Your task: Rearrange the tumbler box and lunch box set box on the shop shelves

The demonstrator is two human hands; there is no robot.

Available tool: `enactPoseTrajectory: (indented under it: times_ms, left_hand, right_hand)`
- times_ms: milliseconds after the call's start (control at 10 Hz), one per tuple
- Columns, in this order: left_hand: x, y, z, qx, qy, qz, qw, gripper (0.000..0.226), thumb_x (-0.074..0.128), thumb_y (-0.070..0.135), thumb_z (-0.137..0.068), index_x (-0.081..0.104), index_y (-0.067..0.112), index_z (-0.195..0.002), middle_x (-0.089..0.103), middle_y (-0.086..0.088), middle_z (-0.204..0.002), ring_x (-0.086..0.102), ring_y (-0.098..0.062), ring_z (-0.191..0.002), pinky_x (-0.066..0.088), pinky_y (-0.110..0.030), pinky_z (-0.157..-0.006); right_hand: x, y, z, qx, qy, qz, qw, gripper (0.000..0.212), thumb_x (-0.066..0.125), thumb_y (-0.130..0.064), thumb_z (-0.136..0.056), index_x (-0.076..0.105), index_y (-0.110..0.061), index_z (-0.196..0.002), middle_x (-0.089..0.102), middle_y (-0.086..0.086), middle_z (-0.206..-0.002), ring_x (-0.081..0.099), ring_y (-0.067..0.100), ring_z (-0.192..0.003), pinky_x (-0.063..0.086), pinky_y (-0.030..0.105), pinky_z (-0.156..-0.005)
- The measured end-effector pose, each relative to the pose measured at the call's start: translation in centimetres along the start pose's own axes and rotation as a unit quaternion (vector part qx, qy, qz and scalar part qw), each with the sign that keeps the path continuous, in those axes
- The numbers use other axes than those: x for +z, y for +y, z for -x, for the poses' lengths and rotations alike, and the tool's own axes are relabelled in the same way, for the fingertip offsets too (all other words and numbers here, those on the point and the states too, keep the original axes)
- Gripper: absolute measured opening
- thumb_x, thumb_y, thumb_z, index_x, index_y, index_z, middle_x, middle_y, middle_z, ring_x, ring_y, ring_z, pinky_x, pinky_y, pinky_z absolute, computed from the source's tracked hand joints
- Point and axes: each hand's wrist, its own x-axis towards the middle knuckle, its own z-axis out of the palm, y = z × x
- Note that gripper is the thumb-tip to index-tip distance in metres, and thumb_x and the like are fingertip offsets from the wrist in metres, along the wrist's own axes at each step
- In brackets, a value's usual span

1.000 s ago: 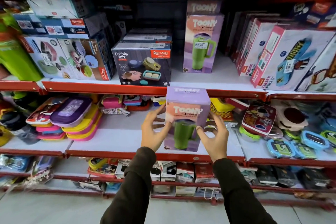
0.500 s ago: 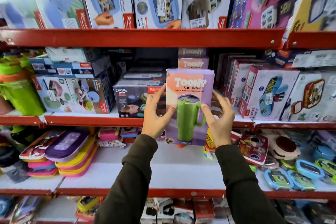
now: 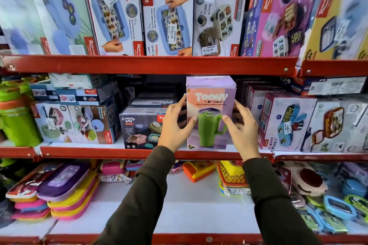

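A purple and peach tumbler box (image 3: pixel 210 95) with a green mug pictured on it stands upright on the middle shelf (image 3: pixel 99 152), near its front edge. My left hand (image 3: pixel 175 123) grips its left side and my right hand (image 3: pixel 242 126) grips its right side, thumbs on the front face. Just left of it sits the dark "Crunchy bite" lunch box set box (image 3: pixel 139 127), partly hidden by my left hand, with similar boxes stacked on and behind it.
Kidzee lunch box cartons (image 3: pixel 286 123) stand right of the tumbler box. The top shelf (image 3: pixel 151 64) carries a row of upright lunch box cartons. Loose coloured lunch boxes (image 3: pixel 59 191) lie on the lower shelf. Green bottles (image 3: pixel 16 117) stand at far left.
Both hands lifted the tumbler box from the lower shelf up to the middle shelf and set it beside the Crunchy bite box. The camera tilted upward.
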Motion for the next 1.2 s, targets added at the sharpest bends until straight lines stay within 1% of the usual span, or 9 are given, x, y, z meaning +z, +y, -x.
enactPoseTrajectory:
  times_ms: [100,200,300,600,800,900,1000,1100,1200]
  left_hand:
    - [1.1,-0.3,-1.6,-0.022,-0.017,-0.023,0.999,0.074,0.067,0.015,-0.094,0.032,0.022,-0.158,0.055,-0.011,-0.130,0.055,-0.018,-0.120,0.040,-0.011,-0.103]
    - [2.2,-1.0,-2.4,-0.064,-0.043,-0.037,0.996,0.073,0.066,0.013,-0.095,0.030,0.019,-0.159,0.055,-0.015,-0.133,0.057,-0.028,-0.126,0.047,-0.038,-0.113]
    - [2.9,-1.9,-2.5,-0.098,-0.063,-0.047,0.992,0.073,0.065,0.013,-0.095,0.029,0.019,-0.159,0.054,-0.017,-0.136,0.055,-0.031,-0.129,0.044,-0.048,-0.115]
    - [3.6,-2.3,-3.1,-0.115,-0.067,-0.070,0.989,0.071,0.060,0.014,-0.099,0.025,0.019,-0.160,0.050,-0.017,-0.146,0.049,-0.032,-0.137,0.039,-0.047,-0.119]
    - [3.8,-2.1,-3.1,-0.118,-0.072,-0.068,0.988,0.070,0.059,0.011,-0.098,0.025,0.016,-0.160,0.051,-0.017,-0.145,0.051,-0.031,-0.134,0.041,-0.045,-0.117]
    - [4.1,-2.2,-3.0,-0.122,-0.065,-0.048,0.989,0.072,0.061,0.009,-0.097,0.026,0.014,-0.159,0.050,-0.015,-0.149,0.051,-0.030,-0.137,0.043,-0.047,-0.117]
    - [4.1,-1.8,-2.3,-0.133,-0.027,-0.031,0.990,0.070,0.064,0.009,-0.095,0.031,0.013,-0.157,0.046,-0.013,-0.152,0.049,-0.031,-0.139,0.045,-0.048,-0.115]
    - [3.7,-0.2,-1.8,-0.072,0.046,0.041,0.995,0.056,0.066,0.015,-0.094,0.044,0.022,-0.145,0.050,0.002,-0.141,0.056,-0.021,-0.129,0.051,-0.042,-0.109]
    - [2.4,2.2,-2.7,0.042,0.117,0.013,0.992,0.040,0.062,0.023,-0.098,0.051,0.027,-0.136,0.055,0.012,-0.128,0.057,-0.010,-0.119,0.052,-0.037,-0.105]
  right_hand:
    - [0.4,0.9,-1.2,0.018,-0.030,0.025,0.999,0.059,0.067,-0.016,-0.098,0.046,-0.028,-0.151,0.051,-0.015,-0.143,0.050,-0.002,-0.126,0.049,0.025,-0.103]
    - [1.0,2.0,-1.7,0.050,-0.059,0.061,0.995,0.058,0.064,-0.016,-0.100,0.042,-0.020,-0.154,0.047,0.004,-0.157,0.047,0.021,-0.142,0.039,0.036,-0.119]
    - [1.4,2.9,-1.9,0.081,-0.091,0.076,0.990,0.058,0.061,-0.015,-0.101,0.039,-0.011,-0.155,0.043,0.012,-0.161,0.042,0.029,-0.149,0.034,0.048,-0.124]
    - [2.1,3.8,-2.1,0.098,-0.080,0.097,0.987,0.057,0.059,-0.018,-0.102,0.038,-0.010,-0.154,0.044,0.013,-0.159,0.044,0.031,-0.147,0.036,0.048,-0.123]
    - [2.4,4.3,-2.1,0.092,-0.066,0.114,0.987,0.056,0.060,-0.018,-0.102,0.040,-0.010,-0.153,0.048,0.015,-0.156,0.046,0.033,-0.145,0.038,0.049,-0.122]
    - [2.5,4.4,-2.1,0.086,-0.066,0.110,0.988,0.059,0.061,-0.018,-0.101,0.038,-0.012,-0.155,0.047,0.014,-0.157,0.045,0.032,-0.146,0.038,0.049,-0.122]
    - [2.3,3.6,-1.9,0.056,-0.035,0.108,0.992,0.061,0.064,-0.019,-0.099,0.037,-0.018,-0.154,0.044,0.010,-0.156,0.045,0.029,-0.145,0.040,0.048,-0.120]
    - [1.9,2.2,-2.0,-0.036,0.031,0.077,0.996,0.052,0.063,-0.017,-0.099,0.044,-0.022,-0.148,0.046,0.003,-0.144,0.053,0.026,-0.133,0.047,0.051,-0.112]
    - [1.8,-0.1,-3.2,-0.149,0.091,0.089,0.981,0.039,0.058,-0.016,-0.100,0.053,-0.020,-0.139,0.051,-0.001,-0.132,0.057,0.020,-0.122,0.052,0.048,-0.103]
